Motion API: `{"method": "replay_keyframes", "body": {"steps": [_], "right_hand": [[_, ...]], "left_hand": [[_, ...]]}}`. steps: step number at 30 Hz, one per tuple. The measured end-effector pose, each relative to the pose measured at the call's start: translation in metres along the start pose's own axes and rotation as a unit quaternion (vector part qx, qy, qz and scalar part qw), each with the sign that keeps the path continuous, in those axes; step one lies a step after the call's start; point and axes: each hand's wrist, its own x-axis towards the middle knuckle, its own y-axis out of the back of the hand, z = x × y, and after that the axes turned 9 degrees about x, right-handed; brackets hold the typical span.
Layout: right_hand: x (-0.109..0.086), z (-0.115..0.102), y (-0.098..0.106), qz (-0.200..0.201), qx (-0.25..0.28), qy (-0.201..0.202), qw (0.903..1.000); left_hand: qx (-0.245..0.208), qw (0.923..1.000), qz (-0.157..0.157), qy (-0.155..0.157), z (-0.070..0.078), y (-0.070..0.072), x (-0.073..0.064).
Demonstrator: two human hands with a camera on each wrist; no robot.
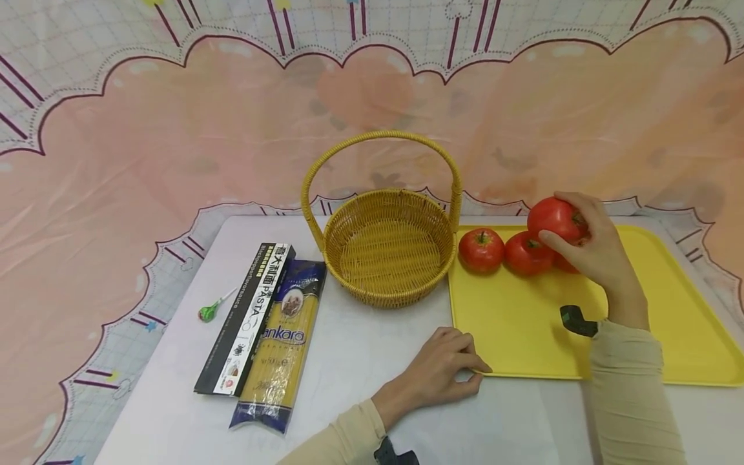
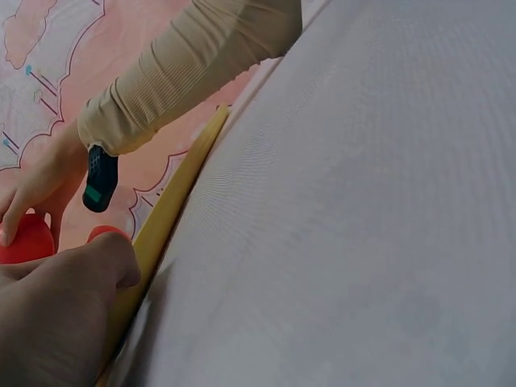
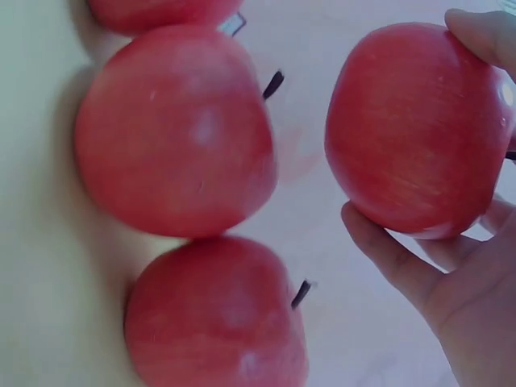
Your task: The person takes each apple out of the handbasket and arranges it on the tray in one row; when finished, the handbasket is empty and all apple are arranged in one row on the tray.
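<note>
My right hand (image 1: pixel 604 248) grips a red apple (image 1: pixel 552 218) between thumb and fingers. In the right wrist view this apple (image 3: pixel 415 129) is held apart from the others. Below it on the yellow tray (image 1: pixel 523 329) lie a left apple (image 1: pixel 481 250), a middle apple (image 1: pixel 526 255) and a third apple (image 1: pixel 565 263), mostly hidden by the held one and my hand. At the tray's near left corner, my left hand (image 1: pixel 444 369) pinches the rim with curled fingers and thumb. The left wrist view shows that hand (image 2: pixel 68 306) against the tray's edge (image 2: pixel 173 201).
A yellow wicker basket (image 1: pixel 392 294) with a tall handle stands left of the tray, close to its back corner. Further left lie a black pasta box (image 1: pixel 247 316), a bag of spaghetti (image 1: pixel 285 361) and a green lollipop (image 1: pixel 207 313). A patterned cloth (image 1: pixel 232 142) hangs behind the white table (image 1: pixel 360 361).
</note>
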Motion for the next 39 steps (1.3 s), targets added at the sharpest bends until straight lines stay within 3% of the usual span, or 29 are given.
{"method": "replay_keyframes", "body": {"steps": [8, 22, 39], "right_hand": [[-0.009, 0.020, 0.014, 0.036, -0.005, -0.002, 0.9993], [-0.008, 0.043, 0.039, 0.044, -0.030, 0.021, 0.9984], [-0.009, 0.068, 0.080, 0.002, -0.102, -0.034, 0.9942]], "left_hand": [[0.002, 1.0000, 0.000, -0.003, 0.000, -0.001, 0.000], [0.005, 1.0000, 0.003, -0.002, 0.001, -0.002, -0.001], [0.001, 1.0000, 0.003, -0.002, -0.002, -0.002, 0.000]]}}
